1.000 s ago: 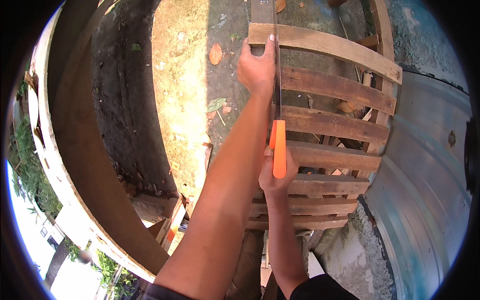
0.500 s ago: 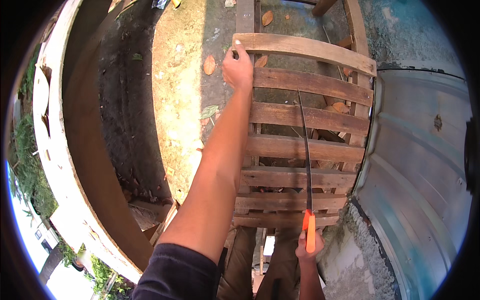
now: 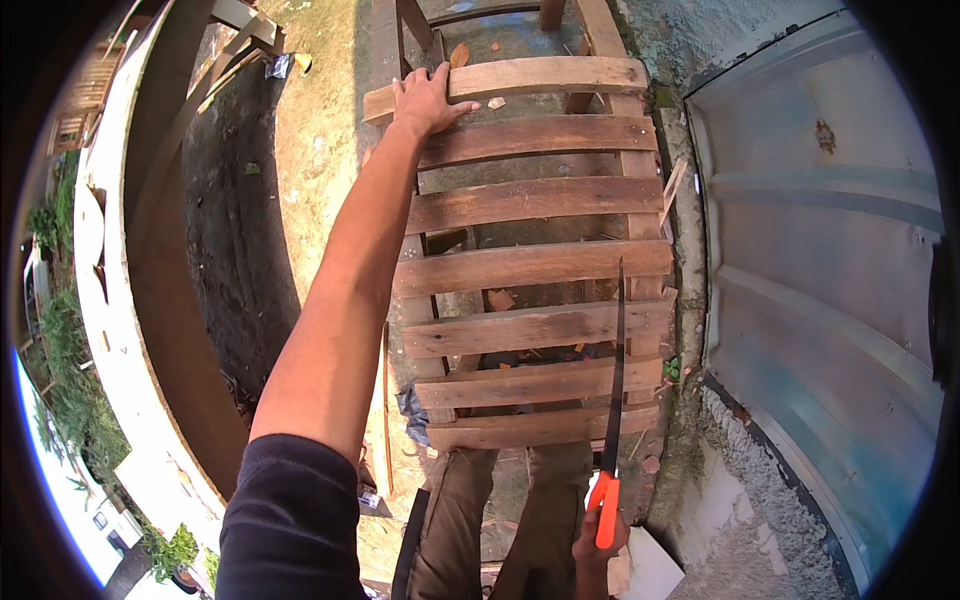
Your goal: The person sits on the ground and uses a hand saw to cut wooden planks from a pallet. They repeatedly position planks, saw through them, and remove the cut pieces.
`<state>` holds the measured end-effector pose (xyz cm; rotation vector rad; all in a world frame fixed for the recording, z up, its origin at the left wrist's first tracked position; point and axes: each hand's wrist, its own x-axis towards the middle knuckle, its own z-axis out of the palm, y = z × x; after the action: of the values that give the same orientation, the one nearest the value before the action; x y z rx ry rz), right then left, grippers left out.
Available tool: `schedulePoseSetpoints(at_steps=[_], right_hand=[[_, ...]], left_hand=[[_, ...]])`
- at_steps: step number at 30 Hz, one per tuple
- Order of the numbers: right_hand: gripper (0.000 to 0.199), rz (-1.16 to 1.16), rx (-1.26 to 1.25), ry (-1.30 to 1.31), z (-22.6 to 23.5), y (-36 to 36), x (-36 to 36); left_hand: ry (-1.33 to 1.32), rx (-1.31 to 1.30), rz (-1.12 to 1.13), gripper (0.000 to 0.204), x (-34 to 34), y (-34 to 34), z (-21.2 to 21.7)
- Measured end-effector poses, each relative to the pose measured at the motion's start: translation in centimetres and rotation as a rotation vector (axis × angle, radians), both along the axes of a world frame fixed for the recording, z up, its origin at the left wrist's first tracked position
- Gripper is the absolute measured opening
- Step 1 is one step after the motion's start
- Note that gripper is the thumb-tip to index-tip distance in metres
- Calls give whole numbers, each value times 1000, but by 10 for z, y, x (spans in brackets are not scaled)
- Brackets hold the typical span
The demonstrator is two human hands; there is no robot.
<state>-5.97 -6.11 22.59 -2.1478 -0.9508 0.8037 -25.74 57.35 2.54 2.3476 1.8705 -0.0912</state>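
My right hand is closed round the orange handle of a handsaw, low in the view. The saw's long dark blade points away from me over the right side of a slatted wooden frame, its tip near a middle slat. At the far end lies a paler wooden slat, crossing the frame with its left end sticking out past the side rail. My left hand rests on that slat near its left end, fingers spread and thumb apart.
A corrugated metal sheet and a rough concrete wall edge stand along the right. To the left, a large curved-looking wooden board rises beside a dark strip of ground. Dry leaves and wood scraps lie around the frame.
My left hand has gone from gripping the far slat's end to lying spread on it. The saw has come lower and nearer to me. The whole view has shifted, with the frame now further left.
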Motion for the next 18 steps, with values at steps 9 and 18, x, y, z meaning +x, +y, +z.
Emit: schedulePoseSetpoints(at_steps=[9, 18], right_hand=[[31, -177, -27, 117, 15, -46, 20], [27, -393, 15, 130, 52, -86, 10]], left_hand=[[-272, 297, -104, 73, 15, -67, 14], [-322, 121, -84, 76, 21, -165, 102]])
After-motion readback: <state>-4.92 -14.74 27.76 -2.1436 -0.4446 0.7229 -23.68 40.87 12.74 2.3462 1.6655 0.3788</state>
